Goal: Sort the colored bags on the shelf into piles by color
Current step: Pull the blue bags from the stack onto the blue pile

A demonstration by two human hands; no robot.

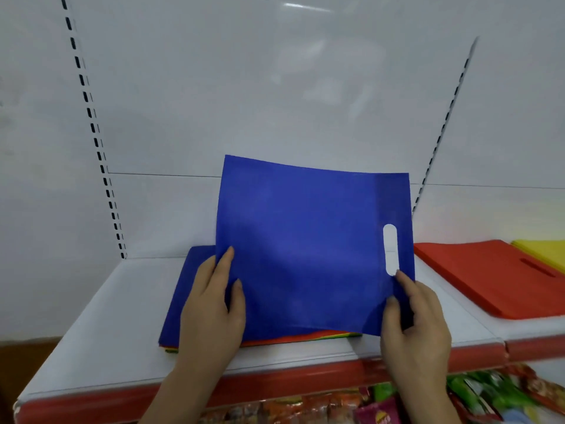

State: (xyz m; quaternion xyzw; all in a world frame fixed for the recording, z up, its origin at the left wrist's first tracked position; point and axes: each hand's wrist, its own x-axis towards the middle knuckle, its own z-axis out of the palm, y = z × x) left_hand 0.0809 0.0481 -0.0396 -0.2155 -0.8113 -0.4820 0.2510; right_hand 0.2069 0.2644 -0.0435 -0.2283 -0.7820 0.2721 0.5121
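Raised blue bag [305,246] hides most of mixed stack [275,339]

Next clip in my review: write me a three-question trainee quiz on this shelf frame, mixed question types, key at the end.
1. True or false: both hands grip the lifted blue bag.
2. Multiple choice: the red pile lies (a) left of the mixed stack, (b) right of it, (c) on the shelf below.
3. Fill in: beside the red pile, at the far right edge, lies a ___ bag.

Key
1. True: the left hand holds its left edge, the right hand its right edge below the handle slot.
2. b; the mixed stack sits under the lifted bag.
3. yellow bag.
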